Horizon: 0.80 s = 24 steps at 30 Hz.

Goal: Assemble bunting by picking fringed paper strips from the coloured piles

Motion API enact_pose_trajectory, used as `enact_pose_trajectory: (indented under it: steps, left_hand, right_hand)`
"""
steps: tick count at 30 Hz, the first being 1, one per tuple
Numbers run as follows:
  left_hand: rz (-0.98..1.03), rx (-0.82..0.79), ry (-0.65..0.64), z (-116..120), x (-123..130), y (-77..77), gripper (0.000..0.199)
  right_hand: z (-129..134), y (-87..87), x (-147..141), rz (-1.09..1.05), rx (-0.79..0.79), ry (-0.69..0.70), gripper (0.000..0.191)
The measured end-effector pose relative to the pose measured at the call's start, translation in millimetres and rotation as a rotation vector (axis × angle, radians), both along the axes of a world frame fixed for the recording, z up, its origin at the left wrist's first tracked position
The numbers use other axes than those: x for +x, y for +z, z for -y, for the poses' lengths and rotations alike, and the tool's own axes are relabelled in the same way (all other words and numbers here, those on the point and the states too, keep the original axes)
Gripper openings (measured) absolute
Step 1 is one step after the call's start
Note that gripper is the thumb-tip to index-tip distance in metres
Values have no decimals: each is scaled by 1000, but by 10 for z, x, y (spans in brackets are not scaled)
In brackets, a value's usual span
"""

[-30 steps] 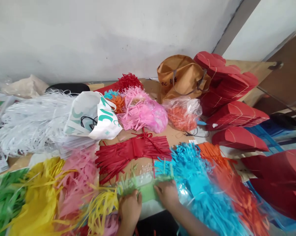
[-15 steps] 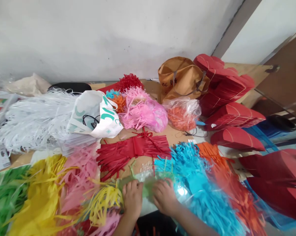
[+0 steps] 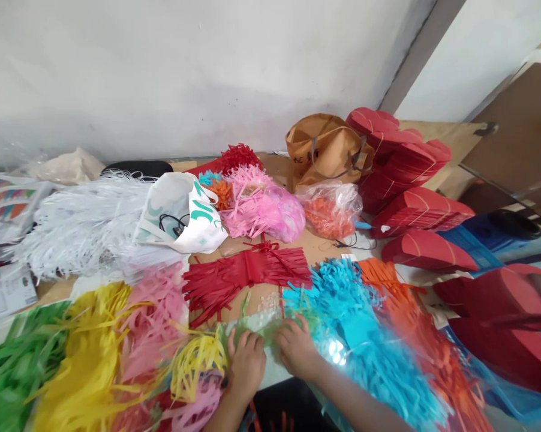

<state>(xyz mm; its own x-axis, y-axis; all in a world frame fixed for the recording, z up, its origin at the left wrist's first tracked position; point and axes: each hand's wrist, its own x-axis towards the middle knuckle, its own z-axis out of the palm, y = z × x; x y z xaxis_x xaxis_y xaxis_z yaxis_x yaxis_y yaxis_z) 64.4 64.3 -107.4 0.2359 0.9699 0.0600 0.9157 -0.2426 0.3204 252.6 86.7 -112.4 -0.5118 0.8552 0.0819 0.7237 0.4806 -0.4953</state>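
At the front edge of the table, a piece of green fringed tissue paper lies between my hands. My left hand has its fingers curled on the paper's left part. On the right part, my right hand grips it with bent fingers; both thumbs are mostly hidden. Beyond the hands lies a red fringed paper bundle, gathered at its middle. Yellow paper strips sit beside my left hand, and blue fringed paper spreads beside my right forearm.
Pink, yellow and green fringed paper lies at left. Behind stand a white bag and a brown bag. Stacked red paper bundles rise at right, beside orange fringe.
My hands stay on the green paper, with the left fingers shifted slightly and more spread. The camera view has turned a little to the left.
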Motion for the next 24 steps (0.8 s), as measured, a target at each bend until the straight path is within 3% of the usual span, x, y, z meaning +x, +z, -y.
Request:
enact_pose_trajectory:
  steps: [4, 7, 11, 14, 18, 24]
  left_hand:
    - [84, 73, 30, 9, -37, -89, 30]
    - [97, 91, 36, 7, -76, -121, 26]
    - [110, 117, 16, -7, -124, -130, 18]
    - [123, 131, 11, -5, -141, -150, 20]
    - [139, 133, 3, 22, -157, -164, 18]
    - [170, 95, 47, 29, -189, -87, 16]
  right_hand:
    - [-105, -181, 32, -9, 116, -69, 22]
    - [-243, -256, 134, -68, 157, -39, 11]
    - [-303, -193, 239, -95, 204, -1, 7]
    - [-241, -134, 225, -21, 243, 8, 18]
    - [-184, -170, 157, 44, 183, 117, 20]
    - [-229, -186, 197, -44, 57, 2, 9]
